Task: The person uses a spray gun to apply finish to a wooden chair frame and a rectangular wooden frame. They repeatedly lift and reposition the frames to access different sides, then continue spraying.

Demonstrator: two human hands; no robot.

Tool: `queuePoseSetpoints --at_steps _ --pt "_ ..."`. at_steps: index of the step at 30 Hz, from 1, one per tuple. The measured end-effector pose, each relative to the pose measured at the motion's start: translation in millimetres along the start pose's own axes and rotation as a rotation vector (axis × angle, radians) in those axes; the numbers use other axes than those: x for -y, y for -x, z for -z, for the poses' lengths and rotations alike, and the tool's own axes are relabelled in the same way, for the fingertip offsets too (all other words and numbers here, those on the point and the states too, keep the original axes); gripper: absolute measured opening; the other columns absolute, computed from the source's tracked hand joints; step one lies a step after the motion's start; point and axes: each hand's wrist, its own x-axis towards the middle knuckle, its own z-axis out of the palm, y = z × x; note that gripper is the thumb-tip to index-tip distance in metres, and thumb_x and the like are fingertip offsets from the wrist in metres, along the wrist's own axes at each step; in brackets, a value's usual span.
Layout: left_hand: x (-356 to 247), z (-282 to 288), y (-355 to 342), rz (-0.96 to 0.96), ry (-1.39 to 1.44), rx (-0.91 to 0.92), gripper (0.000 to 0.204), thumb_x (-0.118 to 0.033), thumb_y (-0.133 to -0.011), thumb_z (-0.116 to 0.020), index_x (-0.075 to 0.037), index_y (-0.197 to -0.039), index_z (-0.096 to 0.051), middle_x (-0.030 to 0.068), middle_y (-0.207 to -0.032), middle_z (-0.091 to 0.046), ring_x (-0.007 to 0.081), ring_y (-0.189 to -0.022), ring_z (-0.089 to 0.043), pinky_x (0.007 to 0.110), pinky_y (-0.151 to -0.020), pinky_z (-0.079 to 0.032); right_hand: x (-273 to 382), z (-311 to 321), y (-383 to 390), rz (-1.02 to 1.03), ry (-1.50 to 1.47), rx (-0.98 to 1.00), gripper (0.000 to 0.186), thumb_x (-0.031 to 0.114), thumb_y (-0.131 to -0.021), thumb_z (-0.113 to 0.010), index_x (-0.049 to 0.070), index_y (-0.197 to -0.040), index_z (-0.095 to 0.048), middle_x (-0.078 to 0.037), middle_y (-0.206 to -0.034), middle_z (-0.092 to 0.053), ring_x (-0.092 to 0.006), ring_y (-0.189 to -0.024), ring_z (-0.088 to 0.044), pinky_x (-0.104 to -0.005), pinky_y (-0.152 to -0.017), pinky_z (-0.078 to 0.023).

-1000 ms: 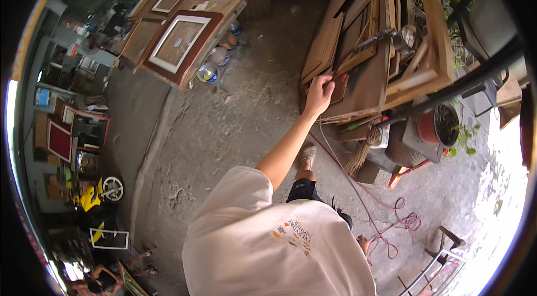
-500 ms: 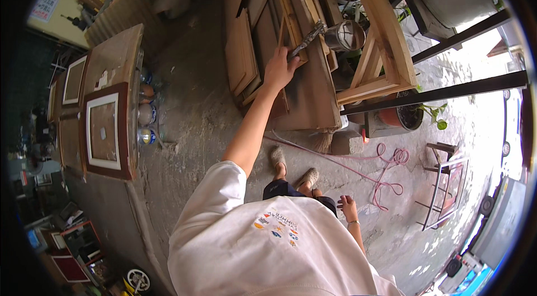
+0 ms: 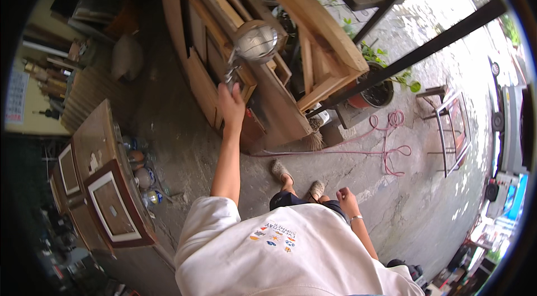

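Observation:
My left hand [image 3: 230, 107], arm stretched forward, is closed around the handle of what looks like a metal paint spray gun [image 3: 232, 69]. A round silver cup [image 3: 257, 42] is attached at its far end and tilts to the right. Just beyond and below the gun lean several wooden boards and frames [image 3: 215, 33], stacked on edge. My right hand [image 3: 348, 202], with a bracelet at the wrist, hangs low beside my right leg. Its fingers are loosely curled, and I see nothing in them.
A pink hose [image 3: 386, 150] loops across the concrete floor. Dark metal bars [image 3: 425, 50] and potted plants [image 3: 373, 90] stand right of the boards. A metal-framed chair [image 3: 447, 128] is farther right. At left is a table [image 3: 98, 145] with framed panels on it.
My view has turned, and the boards appear farther left. My left hand has swung with the spray gun, whose cup now lies beyond the hand. My right hand's fingers are more curled.

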Motion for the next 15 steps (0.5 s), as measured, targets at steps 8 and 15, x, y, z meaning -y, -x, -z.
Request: queuePoseSetpoints --at_steps 8,15 --pt "-86.4 81.6 118.7 -0.089 0.14 0.043 0.027 -0.021 -0.101 -0.049 0.007 -0.099 -0.051 0.0187 -0.079 -0.062 0.0317 -0.068 -0.062 0.039 -0.062 -0.049 198.5 98.8 18.8 0.441 -0.468 -0.07 0.057 0.03 -0.091 -0.067 0.006 -0.135 -0.041 -0.017 -0.12 -0.056 -0.0308 -0.089 -0.067 -0.0408 -0.078 -0.053" --pt "-232.5 100.5 255.0 -0.045 0.417 0.45 0.031 -0.025 -0.102 -0.047 0.005 -0.109 -0.051 0.0104 -0.088 -0.055 0.021 -0.081 -0.054 0.035 -0.071 -0.044 184.5 129.4 86.7 0.833 -0.547 -0.428 0.085 0.041 -0.085 -0.072 -0.005 -0.141 -0.027 -0.027 -0.132 -0.042 -0.0407 -0.11 -0.055 -0.0433 -0.095 -0.046"
